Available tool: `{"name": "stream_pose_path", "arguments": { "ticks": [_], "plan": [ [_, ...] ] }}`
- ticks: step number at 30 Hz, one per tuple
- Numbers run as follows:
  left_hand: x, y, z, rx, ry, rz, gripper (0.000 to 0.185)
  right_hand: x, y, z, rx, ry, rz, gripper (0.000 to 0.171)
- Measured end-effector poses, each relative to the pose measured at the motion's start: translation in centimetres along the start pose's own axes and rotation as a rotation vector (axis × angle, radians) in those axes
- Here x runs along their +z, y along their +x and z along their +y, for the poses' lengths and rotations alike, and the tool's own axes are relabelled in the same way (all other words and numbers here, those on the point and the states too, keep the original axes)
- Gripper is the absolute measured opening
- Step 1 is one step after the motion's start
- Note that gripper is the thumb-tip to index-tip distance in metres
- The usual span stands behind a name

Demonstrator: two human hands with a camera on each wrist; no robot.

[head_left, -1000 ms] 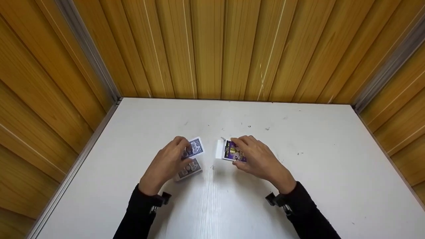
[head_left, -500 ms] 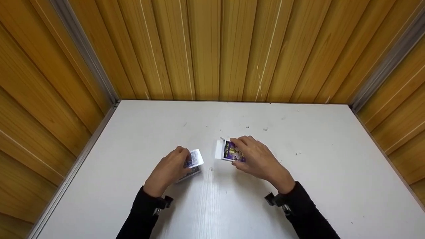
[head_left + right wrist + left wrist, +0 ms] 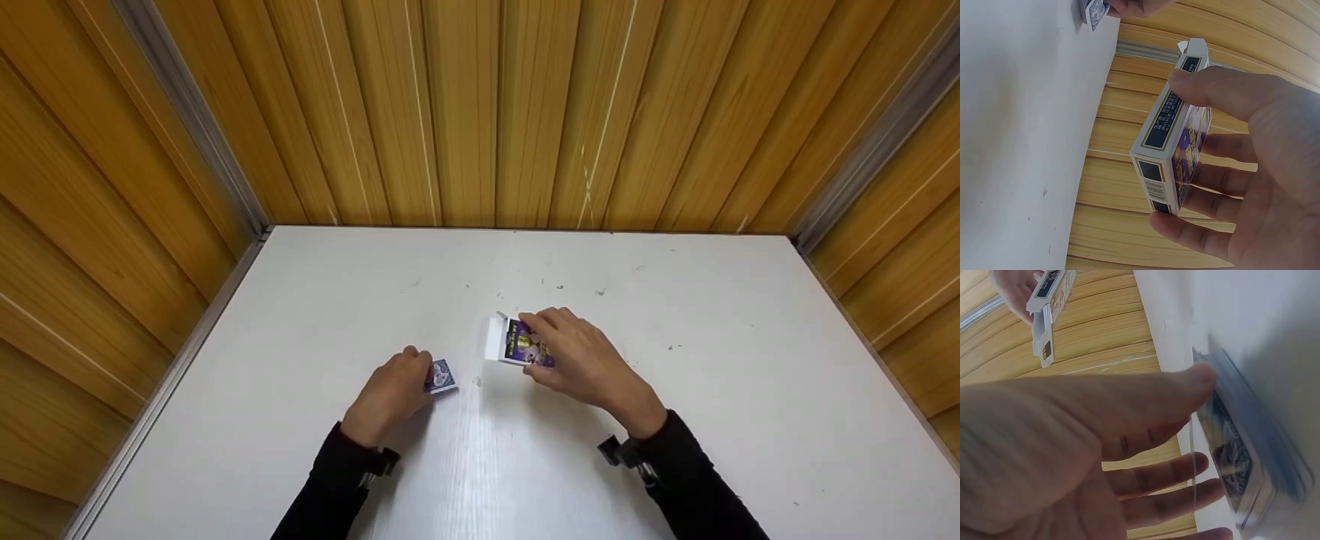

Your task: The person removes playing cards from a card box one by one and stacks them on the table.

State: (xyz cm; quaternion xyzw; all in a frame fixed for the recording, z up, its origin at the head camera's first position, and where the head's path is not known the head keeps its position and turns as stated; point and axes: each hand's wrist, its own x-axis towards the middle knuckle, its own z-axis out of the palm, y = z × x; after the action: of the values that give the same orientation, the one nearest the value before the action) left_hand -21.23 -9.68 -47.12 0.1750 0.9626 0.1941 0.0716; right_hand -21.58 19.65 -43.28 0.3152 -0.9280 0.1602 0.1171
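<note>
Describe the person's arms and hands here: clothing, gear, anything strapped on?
Both arms wear long black sleeves down to the wrist. The left hand and the right hand are bare: no gloves, and no rings that I can make out. A small black device, apparently the wrist camera mount, is strapped at each cuff, on the left wrist and the right wrist. No cables show.

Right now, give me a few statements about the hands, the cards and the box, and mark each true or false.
1. The right hand holds the card box with thumb and fingers on opposite sides. True.
2. The box's flap is closed. False: the white flap stands open.
3. The left hand is on the deck of cards on the white table. True.
4. The deck lies face up. False: its patterned blue back shows.
5. The box sits inside a tray. False: the right hand holds it.
</note>
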Motion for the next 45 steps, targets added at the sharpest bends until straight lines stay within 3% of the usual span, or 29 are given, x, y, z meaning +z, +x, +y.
{"name": "stream_pose_path", "arguments": {
  "ticks": [13, 24, 31, 45],
  "plan": [
    [0.79, 0.19, -0.08, -0.053, 0.053, -0.013, 0.019, 0.12, -0.07, 0.04, -0.005, 0.004, -0.003, 0.068],
    [0.64, -0.19, -0.07, -0.027, 0.054, -0.021, 0.012, 0.14, -0.06, -0.02, 0.003, 0.0, -0.013, 0.068],
    [0.7, -0.35, -0.13, -0.013, 0.068, -0.02, 0.018, 0.22, -0.09, -0.06, 0.001, -0.008, -0.02, 0.069],
    [0.76, -0.09, -0.25, -0.041, 0.065, -0.041, 0.015, 0.25, -0.06, -0.11, -0.001, -0.001, -0.021, 0.069]
  ]
}}
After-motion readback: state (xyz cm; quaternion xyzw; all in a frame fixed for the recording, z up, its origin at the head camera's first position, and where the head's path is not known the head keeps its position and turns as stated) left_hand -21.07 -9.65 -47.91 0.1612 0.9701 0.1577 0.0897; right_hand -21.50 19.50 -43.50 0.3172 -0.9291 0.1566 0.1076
